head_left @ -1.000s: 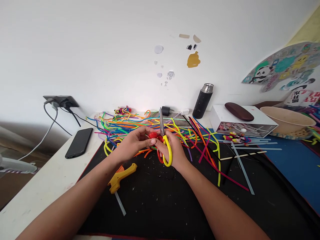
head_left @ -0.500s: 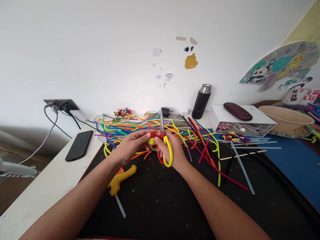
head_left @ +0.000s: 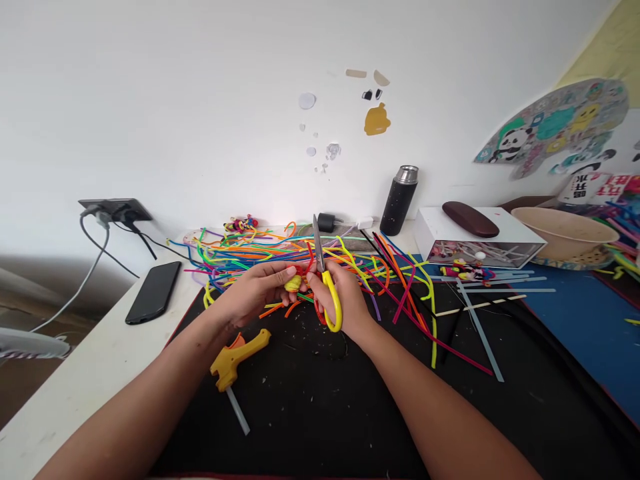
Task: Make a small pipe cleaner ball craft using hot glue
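Pinched in the fingers of my left hand [head_left: 267,287] is a small figure of wound pipe cleaners [head_left: 293,284], yellow below with red at its top. A red pipe cleaner end [head_left: 311,255] sticks up between my hands. My right hand [head_left: 345,297] is closed around scissors [head_left: 331,301] with yellow and red handles, their blades pointing up and away from me. The fingertips of both hands are close together near the red part. Whether my right fingers also touch the red strand, I cannot tell.
Loose coloured pipe cleaners [head_left: 235,257] spread behind my hands. A yellow glue gun [head_left: 240,357] lies on the black mat [head_left: 310,427], left of centre. A phone [head_left: 154,292] is at left. A black flask [head_left: 399,203] and a white box [head_left: 505,233] stand along the wall.
My left hand has moved slightly left with the yellow and red figure, away from the scissors. A red end now stands up between the hands. The camera view has shifted a little.
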Demonstrator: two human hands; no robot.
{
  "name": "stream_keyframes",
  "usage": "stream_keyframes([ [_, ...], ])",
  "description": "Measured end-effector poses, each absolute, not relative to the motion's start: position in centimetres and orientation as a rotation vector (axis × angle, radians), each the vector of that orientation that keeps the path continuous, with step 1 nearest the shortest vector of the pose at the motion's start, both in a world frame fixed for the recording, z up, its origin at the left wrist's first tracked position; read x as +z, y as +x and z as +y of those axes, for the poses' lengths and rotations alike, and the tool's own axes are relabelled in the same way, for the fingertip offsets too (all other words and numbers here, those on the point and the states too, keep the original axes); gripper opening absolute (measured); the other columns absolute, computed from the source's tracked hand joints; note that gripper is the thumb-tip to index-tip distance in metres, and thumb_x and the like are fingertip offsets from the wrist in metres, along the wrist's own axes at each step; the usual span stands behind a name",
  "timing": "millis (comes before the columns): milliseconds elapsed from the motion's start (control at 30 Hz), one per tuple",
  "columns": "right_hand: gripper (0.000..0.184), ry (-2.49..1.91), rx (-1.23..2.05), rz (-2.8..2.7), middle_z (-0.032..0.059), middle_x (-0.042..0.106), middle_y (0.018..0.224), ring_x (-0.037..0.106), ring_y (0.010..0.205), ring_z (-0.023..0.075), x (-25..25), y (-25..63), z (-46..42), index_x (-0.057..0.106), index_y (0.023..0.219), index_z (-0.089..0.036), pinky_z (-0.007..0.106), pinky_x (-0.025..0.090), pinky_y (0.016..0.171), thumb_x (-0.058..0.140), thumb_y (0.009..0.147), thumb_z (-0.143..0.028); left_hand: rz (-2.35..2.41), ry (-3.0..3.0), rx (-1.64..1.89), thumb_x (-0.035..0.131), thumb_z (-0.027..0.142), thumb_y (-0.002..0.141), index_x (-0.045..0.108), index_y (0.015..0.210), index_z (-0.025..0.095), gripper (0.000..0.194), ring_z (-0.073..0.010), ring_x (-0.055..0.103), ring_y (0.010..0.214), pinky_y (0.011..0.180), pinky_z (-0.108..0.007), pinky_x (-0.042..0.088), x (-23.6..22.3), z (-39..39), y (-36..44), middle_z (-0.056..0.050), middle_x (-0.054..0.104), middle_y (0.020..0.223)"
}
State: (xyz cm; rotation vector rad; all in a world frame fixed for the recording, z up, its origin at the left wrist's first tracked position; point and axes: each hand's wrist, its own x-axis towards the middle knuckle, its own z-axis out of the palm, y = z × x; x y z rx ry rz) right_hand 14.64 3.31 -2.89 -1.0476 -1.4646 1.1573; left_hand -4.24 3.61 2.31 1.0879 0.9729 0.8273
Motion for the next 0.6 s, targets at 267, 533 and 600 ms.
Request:
stream_keyframes([
  [267, 0.025, -1.003, 1.19, -1.451, -0.0006, 0.07, 0.076, 0.056, 0.044, 0.0158, -2.7, 14.72, 3.24, 0.066, 0.101, -0.025, 0.029, 0.043, 0.043, 0.074, 0.091, -0.047, 0.978, 1.11, 0.809, 0.091, 0.049, 0.076, 0.082, 0.096, 0.015, 0.041, -0.0151, 0.066, 0.068, 0.062, -0.025, 0.051, 2.12, 3.78, -4.5, -0.008, 0.076, 0.088],
  [533, 0.025, -1.001, 1.111, -1.444, -0.0065, 0.055, 0.055, 0.055, 0.042, 0.0162, -3.25, 14.89, 3.58, 0.065, 0.097, -0.024, 0.027, 0.041, 0.043, 0.071, 0.095, -0.048, 0.923, 1.111, 0.737, 0.09, 0.047, 0.079, 0.083, 0.099, 0.014, 0.039, -0.0171, 0.067, 0.071, 0.063, -0.026, 0.054, 2.05, 3.52, -4.35, -0.011, 0.078, 0.089],
  [600, 0.025, -1.017, 1.091, -1.441, -0.0068, 0.055, 0.054, 0.054, 0.042, 0.0162, -3.03, 15.1, 3.65, 0.065, 0.098, -0.024, 0.027, 0.041, 0.044, 0.071, 0.095, -0.049, 0.921, 1.094, 0.76, 0.09, 0.046, 0.079, 0.083, 0.099, 0.013, 0.039, -0.0165, 0.068, 0.07, 0.063, -0.025, 0.054, 1.95, 3.59, -4.43, -0.011, 0.078, 0.088],
])
